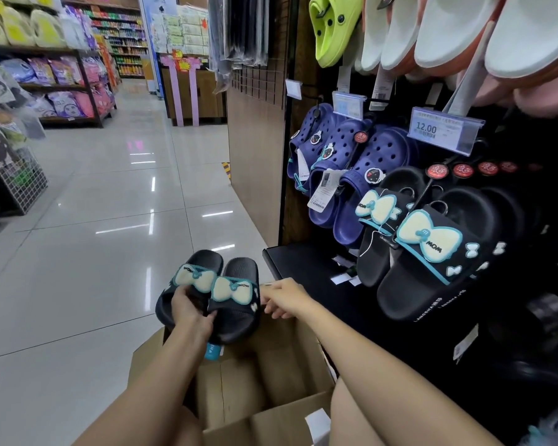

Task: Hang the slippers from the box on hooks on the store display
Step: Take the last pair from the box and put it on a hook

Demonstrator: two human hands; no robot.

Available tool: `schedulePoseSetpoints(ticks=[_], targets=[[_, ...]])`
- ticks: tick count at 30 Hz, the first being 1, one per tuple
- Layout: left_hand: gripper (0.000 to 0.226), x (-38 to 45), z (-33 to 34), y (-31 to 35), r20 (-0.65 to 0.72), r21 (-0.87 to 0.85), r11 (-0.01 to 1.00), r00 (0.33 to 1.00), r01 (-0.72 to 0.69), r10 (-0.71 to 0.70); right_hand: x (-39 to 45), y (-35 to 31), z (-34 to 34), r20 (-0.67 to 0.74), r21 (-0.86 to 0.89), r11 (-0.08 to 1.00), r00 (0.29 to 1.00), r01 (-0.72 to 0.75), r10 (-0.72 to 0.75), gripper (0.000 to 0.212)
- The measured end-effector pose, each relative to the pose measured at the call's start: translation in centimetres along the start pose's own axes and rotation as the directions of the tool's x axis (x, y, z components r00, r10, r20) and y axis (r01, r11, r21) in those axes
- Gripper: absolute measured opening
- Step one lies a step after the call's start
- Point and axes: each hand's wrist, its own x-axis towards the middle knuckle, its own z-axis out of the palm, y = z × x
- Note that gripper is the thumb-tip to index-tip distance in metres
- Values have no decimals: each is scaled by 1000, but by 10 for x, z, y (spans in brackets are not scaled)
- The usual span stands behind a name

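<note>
My left hand grips a pair of black slippers with cream and teal bows, held above the open cardboard box. My right hand is at the right edge of the pair with its fingers curled; whether it pinches something there is not clear. On the store display to the right, matching black bow slippers hang from hooks under red round tags.
Navy clogs hang left of the black pairs, with a lime clog and white slippers above. A 12.00 price tag juts out. A black shelf ledge lies behind the box. Tiled aisle floor extends to the left.
</note>
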Motion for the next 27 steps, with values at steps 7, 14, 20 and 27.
schedulePoseSetpoints(ticks=[7, 14, 20, 27], targets=[[19, -3, -9, -4, 59, 441, 897, 998, -35, 10, -2, 11, -4, -16, -342, 935, 995, 87, -99, 26], [24, -33, -4, -11, 203, 718, 667, 976, -199, 72, -5, 10, -9, 86, -392, 909, 990, 140, -115, 19], [24, -33, -2, -14, 317, 767, 565, 945, -303, 77, -10, 34, -27, 110, -104, 989, 989, 109, -97, 16], [23, -14, 7, -38, 372, 771, 524, 924, -361, 89, -27, 100, -38, -55, 48, 999, 999, 6, -3, 12]])
